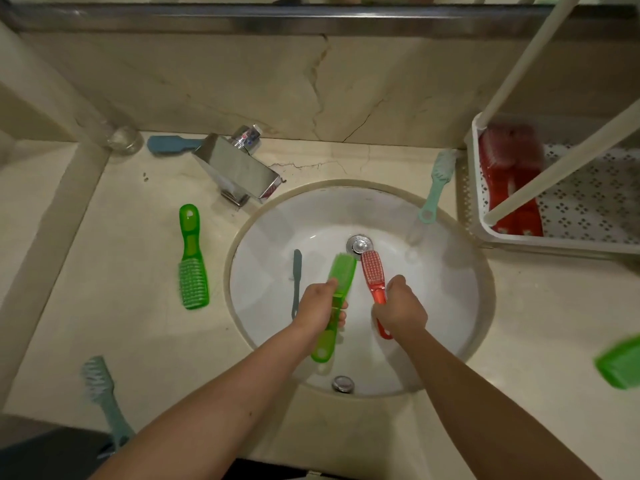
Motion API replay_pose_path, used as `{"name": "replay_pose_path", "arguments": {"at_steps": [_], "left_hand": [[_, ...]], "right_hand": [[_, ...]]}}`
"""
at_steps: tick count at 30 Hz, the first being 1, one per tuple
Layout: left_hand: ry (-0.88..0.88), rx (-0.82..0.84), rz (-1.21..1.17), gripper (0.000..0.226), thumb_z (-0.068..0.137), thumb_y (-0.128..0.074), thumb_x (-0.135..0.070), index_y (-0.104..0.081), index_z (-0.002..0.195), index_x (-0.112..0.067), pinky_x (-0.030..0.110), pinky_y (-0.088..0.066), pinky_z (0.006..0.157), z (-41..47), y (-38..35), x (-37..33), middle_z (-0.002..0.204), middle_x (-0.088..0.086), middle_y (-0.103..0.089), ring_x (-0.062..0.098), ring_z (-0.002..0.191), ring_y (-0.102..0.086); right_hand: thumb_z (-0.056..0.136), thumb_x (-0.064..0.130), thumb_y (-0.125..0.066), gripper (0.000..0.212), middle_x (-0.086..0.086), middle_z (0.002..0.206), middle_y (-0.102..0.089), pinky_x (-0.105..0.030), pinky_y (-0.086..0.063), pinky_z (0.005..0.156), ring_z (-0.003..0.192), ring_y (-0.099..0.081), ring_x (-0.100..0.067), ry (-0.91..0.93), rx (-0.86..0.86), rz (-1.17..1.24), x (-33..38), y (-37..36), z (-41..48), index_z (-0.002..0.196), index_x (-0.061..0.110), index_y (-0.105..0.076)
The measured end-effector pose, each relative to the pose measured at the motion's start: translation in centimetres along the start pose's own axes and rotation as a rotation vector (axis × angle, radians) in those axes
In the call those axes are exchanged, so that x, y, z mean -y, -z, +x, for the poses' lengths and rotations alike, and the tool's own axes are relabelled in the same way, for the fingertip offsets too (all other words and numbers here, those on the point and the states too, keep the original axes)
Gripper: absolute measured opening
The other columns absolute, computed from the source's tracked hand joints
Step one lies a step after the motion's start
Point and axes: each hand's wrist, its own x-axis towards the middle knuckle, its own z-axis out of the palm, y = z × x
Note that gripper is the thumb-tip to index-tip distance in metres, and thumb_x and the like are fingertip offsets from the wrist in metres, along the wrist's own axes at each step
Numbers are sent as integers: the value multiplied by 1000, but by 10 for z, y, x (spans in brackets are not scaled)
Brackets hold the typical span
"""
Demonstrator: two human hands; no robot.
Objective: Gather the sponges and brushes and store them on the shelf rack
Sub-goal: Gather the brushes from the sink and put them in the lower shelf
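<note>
Over the white sink basin [433, 282], my left hand [320, 304] grips the handle of a green brush [341, 271] and my right hand [401, 306] grips the handle of a red brush [372, 270]. Both brush heads point toward the drain [359, 244]. A thin grey-blue brush [296, 275] lies in the basin left of my left hand. On the right stands the white shelf rack [588, 206], with red brushes [512, 174] lying in its perforated tray.
On the counter lie a second green brush [192, 261], a blue brush [169, 144] behind the chrome faucet [239, 168], a mint brush [438, 183] at the basin's far rim, a teal brush [104, 393] near left, and a green item [620, 365] at the right edge.
</note>
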Motion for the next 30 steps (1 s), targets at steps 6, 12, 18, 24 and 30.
{"name": "replay_pose_path", "arguments": {"at_steps": [6,12,18,24,30], "left_hand": [[-26,-18,10,30,102,-40,-31,-54,84,-12,27,-50,53,1,5,1,67,7,-58,17,49,-53],[-53,-32,-4,29,101,-39,-28,-54,84,-10,32,-49,57,-6,-5,3,67,9,-57,19,51,-53],[-149,-85,-52,25,92,-29,-16,-48,77,-10,30,-44,49,-29,-36,-3,65,11,-52,19,45,-51],[-250,-73,-39,31,91,-26,-16,-50,100,1,25,-40,47,-62,-86,-12,84,16,-55,17,49,-48],[-292,-16,-106,37,93,-27,-15,-47,117,4,27,-41,49,-87,-133,-5,103,19,-67,18,54,-50]], "right_hand": [[85,10,-53,24,-10,96,-56,-33,-40,66,86,-60,-32,-36,10,52,-1,-13,3,102,11,-36],[79,7,-54,11,-9,70,-56,-29,-41,62,72,-55,-27,43,171,187,0,-1,-5,68,10,-53],[83,6,-58,22,1,65,-50,-32,-39,65,68,-50,-23,89,92,482,-5,32,-30,65,15,-48],[84,5,-60,19,-1,66,-56,-30,-41,63,62,-52,-15,166,-11,640,-34,86,-60,70,16,-55],[80,-1,-59,18,-6,67,-60,-33,-45,67,66,-57,-19,142,-86,753,-78,120,-80,69,14,-60]]}}
